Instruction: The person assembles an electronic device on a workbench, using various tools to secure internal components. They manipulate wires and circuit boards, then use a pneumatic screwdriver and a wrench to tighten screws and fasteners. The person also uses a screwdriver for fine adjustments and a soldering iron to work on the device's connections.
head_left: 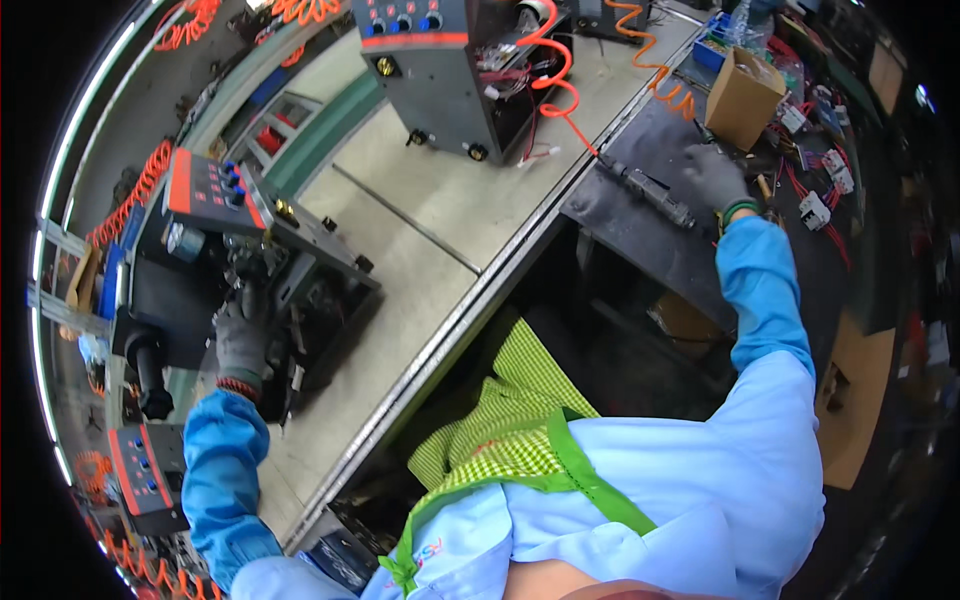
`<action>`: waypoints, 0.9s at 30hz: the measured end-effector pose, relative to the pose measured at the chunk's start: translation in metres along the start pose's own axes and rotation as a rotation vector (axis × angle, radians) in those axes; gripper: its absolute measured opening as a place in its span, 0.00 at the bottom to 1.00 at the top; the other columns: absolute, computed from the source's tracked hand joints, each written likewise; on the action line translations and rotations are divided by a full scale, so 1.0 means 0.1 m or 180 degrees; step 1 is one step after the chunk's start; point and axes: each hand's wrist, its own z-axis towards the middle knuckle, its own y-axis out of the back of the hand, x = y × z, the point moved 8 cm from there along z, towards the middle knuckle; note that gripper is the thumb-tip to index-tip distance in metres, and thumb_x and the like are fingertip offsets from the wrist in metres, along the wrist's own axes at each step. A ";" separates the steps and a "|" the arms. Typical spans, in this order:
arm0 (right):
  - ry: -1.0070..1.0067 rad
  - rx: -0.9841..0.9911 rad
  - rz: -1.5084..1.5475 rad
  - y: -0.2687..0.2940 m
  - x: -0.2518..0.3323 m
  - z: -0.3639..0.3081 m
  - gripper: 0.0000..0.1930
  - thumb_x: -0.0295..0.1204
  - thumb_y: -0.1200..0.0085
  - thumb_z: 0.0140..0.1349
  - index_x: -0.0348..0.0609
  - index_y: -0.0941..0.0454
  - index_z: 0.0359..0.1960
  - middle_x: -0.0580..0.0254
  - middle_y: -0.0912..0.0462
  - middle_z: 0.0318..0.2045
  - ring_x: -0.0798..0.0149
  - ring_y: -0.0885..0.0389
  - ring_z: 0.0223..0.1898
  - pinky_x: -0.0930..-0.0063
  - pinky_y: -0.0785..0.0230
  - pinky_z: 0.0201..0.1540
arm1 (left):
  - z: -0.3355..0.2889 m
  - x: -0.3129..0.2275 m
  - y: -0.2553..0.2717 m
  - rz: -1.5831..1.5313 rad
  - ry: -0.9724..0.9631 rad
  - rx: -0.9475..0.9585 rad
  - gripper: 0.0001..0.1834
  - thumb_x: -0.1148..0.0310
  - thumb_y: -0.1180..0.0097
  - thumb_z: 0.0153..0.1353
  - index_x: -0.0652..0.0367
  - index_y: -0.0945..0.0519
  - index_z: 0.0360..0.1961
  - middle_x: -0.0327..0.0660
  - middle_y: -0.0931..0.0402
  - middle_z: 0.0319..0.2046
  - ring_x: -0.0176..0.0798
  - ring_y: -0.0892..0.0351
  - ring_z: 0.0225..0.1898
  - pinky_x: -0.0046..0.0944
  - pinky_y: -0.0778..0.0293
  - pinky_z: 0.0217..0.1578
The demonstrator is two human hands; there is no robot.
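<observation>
My left hand (pixel 241 335), in a grey glove, reaches into the open side of a dark control unit (pixel 190 285) with a red-edged knob panel. Its fingers are closed among the parts inside; what they grip is hidden. My right hand (pixel 716 176), also gloved in grey, is stretched out low over a dark side table (pixel 650 245). The fingers look apart, with nothing clear in them. Just left of it lies a pneumatic screwdriver (pixel 655 197) on a red coiled hose (pixel 562 90). An open cardboard box (pixel 744 100) stands just beyond the right hand.
A second unit (pixel 430 85) stands farther along the pale bench (pixel 430 195), its side open with wires showing. A third (pixel 145 475) is at lower left. Red wires and white breakers (pixel 815 210) lie right of my right hand. A metal rail (pixel 480 285) edges the bench.
</observation>
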 end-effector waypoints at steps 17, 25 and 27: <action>0.1575 0.1513 -0.1851 -0.62 -1.22 0.00 0.17 0.30 0.52 0.57 0.63 0.23 0.48 0.67 0.43 0.69 0.54 0.50 0.71 0.55 0.52 0.68 | -0.04 0.25 -0.11 -0.0590 0.0792 0.0546 0.20 0.63 0.53 0.64 0.59 0.30 0.55 0.56 0.27 0.40 0.56 0.26 0.42 0.52 0.27 0.42; 0.2046 0.1156 -0.1833 -0.57 -0.87 -0.02 0.16 0.29 0.51 0.55 0.60 0.25 0.47 0.65 0.35 0.64 0.55 0.45 0.69 0.58 0.47 0.66 | -0.02 0.16 0.17 -0.0339 0.0425 0.0482 0.25 0.58 0.52 0.63 0.43 0.36 0.62 0.50 0.23 0.36 0.56 0.23 0.38 0.53 0.23 0.35; 0.2067 0.1163 -0.1860 -0.79 -1.03 0.02 0.16 0.30 0.52 0.57 0.61 0.25 0.47 0.66 0.35 0.64 0.55 0.45 0.69 0.58 0.48 0.66 | 0.03 0.13 0.17 -0.0379 0.0399 0.0426 0.25 0.59 0.53 0.64 0.41 0.36 0.63 0.50 0.23 0.35 0.55 0.23 0.37 0.52 0.23 0.35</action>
